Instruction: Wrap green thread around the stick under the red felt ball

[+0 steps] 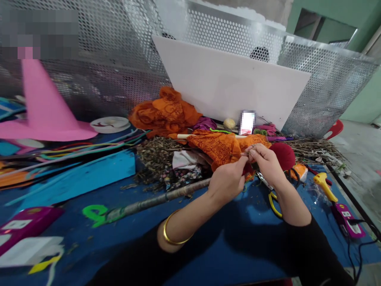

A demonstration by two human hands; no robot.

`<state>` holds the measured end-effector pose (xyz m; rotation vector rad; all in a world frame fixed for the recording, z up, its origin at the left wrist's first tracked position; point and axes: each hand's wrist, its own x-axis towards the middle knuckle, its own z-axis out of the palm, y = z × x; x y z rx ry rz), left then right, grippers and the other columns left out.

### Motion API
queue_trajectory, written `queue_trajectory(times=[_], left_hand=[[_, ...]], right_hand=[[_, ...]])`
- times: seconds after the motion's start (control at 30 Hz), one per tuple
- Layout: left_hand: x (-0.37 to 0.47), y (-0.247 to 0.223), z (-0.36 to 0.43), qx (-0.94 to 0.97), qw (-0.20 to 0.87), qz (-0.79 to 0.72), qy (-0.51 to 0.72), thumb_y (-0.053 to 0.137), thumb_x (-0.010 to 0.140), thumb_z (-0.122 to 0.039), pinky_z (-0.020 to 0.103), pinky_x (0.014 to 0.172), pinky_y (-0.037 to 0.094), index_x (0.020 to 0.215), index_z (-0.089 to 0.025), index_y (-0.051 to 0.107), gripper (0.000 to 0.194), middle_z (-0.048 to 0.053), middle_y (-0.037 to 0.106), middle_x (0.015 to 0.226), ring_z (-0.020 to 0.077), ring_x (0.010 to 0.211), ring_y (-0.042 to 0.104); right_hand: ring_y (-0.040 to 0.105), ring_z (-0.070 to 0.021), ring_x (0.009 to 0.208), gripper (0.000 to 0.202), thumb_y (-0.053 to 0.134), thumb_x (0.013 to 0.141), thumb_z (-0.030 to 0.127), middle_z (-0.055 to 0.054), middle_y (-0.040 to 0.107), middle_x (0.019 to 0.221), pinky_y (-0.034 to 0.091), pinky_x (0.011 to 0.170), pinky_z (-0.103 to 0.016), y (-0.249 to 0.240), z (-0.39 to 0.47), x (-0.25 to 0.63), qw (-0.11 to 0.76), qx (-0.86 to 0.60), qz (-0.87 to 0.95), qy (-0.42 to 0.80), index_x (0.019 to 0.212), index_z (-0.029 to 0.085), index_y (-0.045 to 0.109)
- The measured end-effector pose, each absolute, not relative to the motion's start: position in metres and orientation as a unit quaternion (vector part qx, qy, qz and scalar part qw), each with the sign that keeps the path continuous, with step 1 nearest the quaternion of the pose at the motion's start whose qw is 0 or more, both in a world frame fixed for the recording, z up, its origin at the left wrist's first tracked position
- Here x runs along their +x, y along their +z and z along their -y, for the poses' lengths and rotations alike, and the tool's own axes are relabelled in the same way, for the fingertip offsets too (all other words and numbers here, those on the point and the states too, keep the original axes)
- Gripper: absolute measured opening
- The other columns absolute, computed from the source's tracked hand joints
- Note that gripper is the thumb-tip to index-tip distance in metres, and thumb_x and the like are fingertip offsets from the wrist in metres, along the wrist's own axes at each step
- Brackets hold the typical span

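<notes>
A long stick wrapped in grey-brown strips [160, 198], with a bright green curled end, slants up and right into my left hand [228, 178]. The fingers of that hand are closed around it, though the grip is partly hidden. At its far end, the fingertips of my right hand [264, 159] are pinched together and meet my left fingertips. Something small may be between them, but I cannot make it out. Behind my hands lies orange patterned cloth [226, 147]. A dark red ball [282, 156] sits just right of my right hand. Yellow-handled scissors [274, 204] lie beneath my right wrist.
A pink cone hat [47, 99] stands at the left by a blue board [80, 174]. Dry leaves [153, 159] heap mid-table. A lit phone [247, 122] leans on a white panel [232, 75]. At right are a yellow glue gun [324, 186] and a purple device [347, 220] with cables.
</notes>
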<state>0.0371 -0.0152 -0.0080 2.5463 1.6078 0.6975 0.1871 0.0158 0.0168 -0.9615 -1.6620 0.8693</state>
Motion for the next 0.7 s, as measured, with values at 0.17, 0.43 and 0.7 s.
queue_trajectory(times=[0.17, 0.43, 0.7], left_hand=[[0.037, -0.010, 0.014, 0.831, 0.000, -0.508, 0.228, 0.050, 0.084, -0.015, 0.031, 0.067, 0.053, 0.119, -0.017, 0.054, 0.036, 0.008, 0.074, 0.088, 0.0246, 0.080, 0.073], [0.037, -0.012, 0.014, 0.837, -0.004, -0.497, 0.228, 0.047, 0.088, -0.016, 0.033, 0.070, 0.053, 0.113, -0.016, 0.061, 0.029, 0.008, 0.075, 0.091, 0.0259, 0.082, 0.073], [0.032, -0.008, 0.010, 0.830, 0.021, -0.503, 0.241, 0.047, 0.091, -0.020, 0.032, 0.070, 0.049, 0.109, -0.016, 0.065, 0.026, 0.008, 0.075, 0.093, 0.0252, 0.084, 0.072]], right_hand=[[0.059, -0.0196, 0.096, 0.026, 0.053, 0.086, 0.029, -0.004, 0.059, 0.085, 0.047, 0.092, -0.034, 0.016, -0.017, 0.187, 0.494, -0.396, 0.681, 0.368, 0.061, 0.020, 0.052], [0.058, -0.0185, 0.089, 0.029, 0.054, 0.084, 0.031, -0.004, 0.058, 0.082, 0.048, 0.087, -0.033, 0.011, -0.021, 0.188, 0.486, -0.408, 0.673, 0.379, 0.058, 0.020, 0.051], [0.063, -0.0157, 0.078, 0.028, 0.061, 0.081, 0.038, -0.002, 0.061, 0.079, 0.051, 0.077, -0.030, 0.023, -0.014, 0.189, 0.508, -0.395, 0.624, 0.444, 0.062, 0.019, 0.057]])
